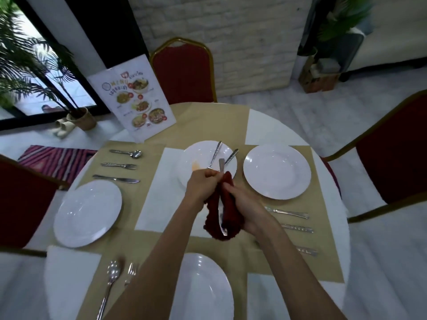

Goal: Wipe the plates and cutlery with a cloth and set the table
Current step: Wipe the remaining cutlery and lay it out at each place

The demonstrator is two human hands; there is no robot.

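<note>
Fingers [209, 174] of L hand [201, 184] curled tight round a bunch of held cutlery [215, 154]; three shafts fan up out of the fist. R hand [246, 205] fingers closed round red cloth [231, 211]. Cloth is folded about one pc, a wrapped knife [222, 224] by the look: metal shows as a bright strip betw. the folds, tip poking out at the bottom. Hands meet at top of cloth, held above the table [261, 125], on the near side of centre plate [203, 158].

Centre plate: white, orange smear on its L part. Fanned shafts overlap it in view; can't tell if they touch it.

Outward:
- R plate [277, 172], L plate [87, 213], near plate [203, 287], all white, on tan covering [208, 121] w/ white rectangles betw.
- Far side of L plate: spoon [127, 153], fork [120, 165], laid knife [115, 179], parallel, apart from each other.
- Near side of R plate: three pcs [298, 228] laid parallel, blurred, types unclear.
- L of near plate: big spoon [113, 273] and second fork [131, 271] side by side.

Table round, white top. Menu card [134, 100] upright at far-L edge. Red chairs w/ gold frames: far chair [184, 70], R chair [392, 158], L chair [23, 199]. Pink-striped fabric [57, 158] past L edge of table. Potted palm [34, 65] by window, far L.
</note>
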